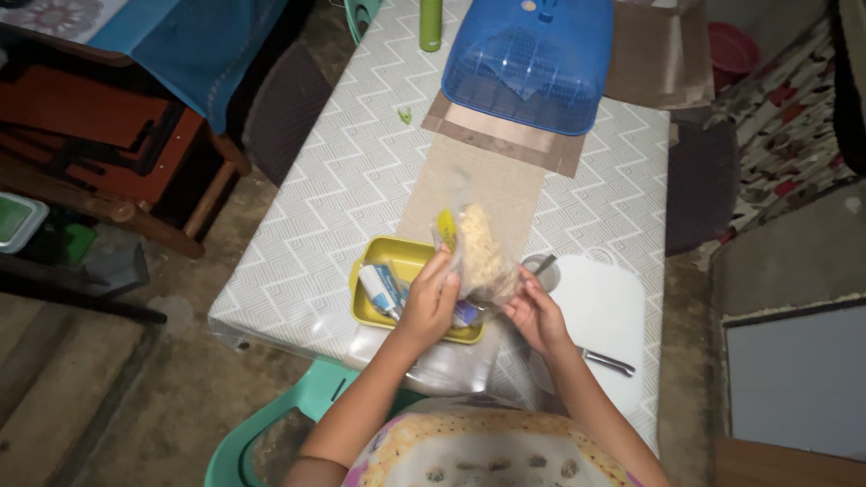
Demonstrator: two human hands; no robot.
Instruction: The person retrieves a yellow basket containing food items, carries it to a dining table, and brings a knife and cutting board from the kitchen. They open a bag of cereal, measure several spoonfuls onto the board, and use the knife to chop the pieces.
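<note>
Clear plastic bag of pale noodles (483,252): I see my left hand (431,302) and right hand (534,314) clamped on it, unopened, above the yellow tray (397,255) on the table (316,216).

I have one view only, from the head camera, looking steeply down and forward along the table (325,180). It sits close above the hands at lower centre; the table's far end reaches the top edge, floor (135,397) fills the lower left.

Clear plastic bag (480,252) of pale crumbly food, upright; pinched from both sides above yellow tray (404,254).
</note>
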